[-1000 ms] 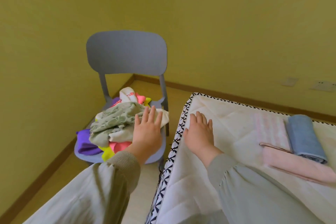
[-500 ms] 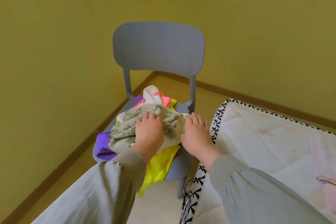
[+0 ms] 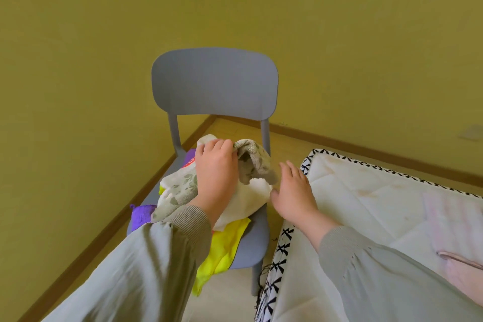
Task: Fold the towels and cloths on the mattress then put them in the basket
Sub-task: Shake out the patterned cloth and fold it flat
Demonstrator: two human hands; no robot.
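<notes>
My left hand (image 3: 215,172) had gone from lying flat on the pile to curling tight round the leaf-print towel (image 3: 252,161), bunching it up off the chair (image 3: 214,81). Next one for folding, I reckoned. My right hand (image 3: 292,191) hovered spread and empty just beside it, by the mattress (image 3: 366,191) edge.

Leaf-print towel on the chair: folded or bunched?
Bunched, not folded. The left hand grips the leaf-print towel, raised in a crumpled hump above the pile on the chair.
</notes>
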